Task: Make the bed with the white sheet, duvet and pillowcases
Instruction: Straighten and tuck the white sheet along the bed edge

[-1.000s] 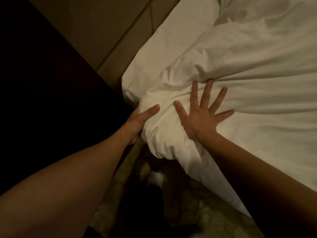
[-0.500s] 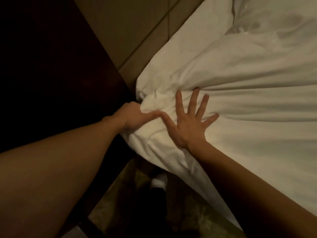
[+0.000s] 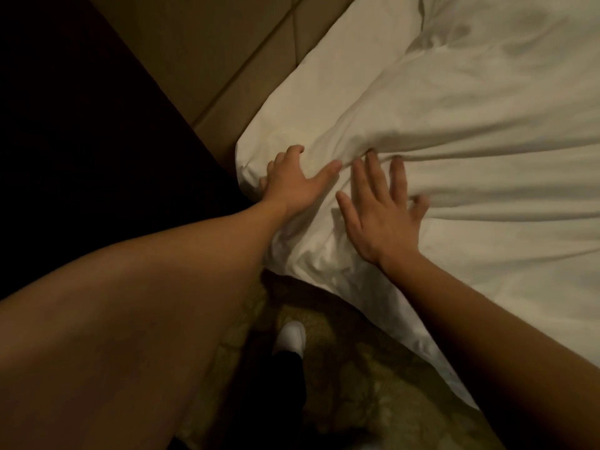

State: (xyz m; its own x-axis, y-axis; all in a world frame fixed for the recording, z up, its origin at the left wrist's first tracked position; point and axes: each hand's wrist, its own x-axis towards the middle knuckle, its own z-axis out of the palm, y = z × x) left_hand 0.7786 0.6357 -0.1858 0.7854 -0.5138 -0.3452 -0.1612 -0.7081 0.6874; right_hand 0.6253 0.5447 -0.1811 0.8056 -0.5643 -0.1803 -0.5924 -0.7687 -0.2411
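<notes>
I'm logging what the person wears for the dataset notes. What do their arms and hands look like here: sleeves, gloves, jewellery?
Both forearms are bare, with no sleeve in view. The left hand and right hand wear no gloves, and no rings, watch or bracelet show. The dim light hides finer detail.

Head view, dim light: left hand (image 3: 292, 186) rests on the bunched corner of the white duvet (image 3: 470, 141), fingers curled over its edge, right hand (image 3: 383, 216) pressed flat beside it with fingers spread, padded headboard (image 3: 227, 43) behind, patterned carpet (image 3: 373, 384) and a white-socked foot (image 3: 290, 339) below.
</notes>
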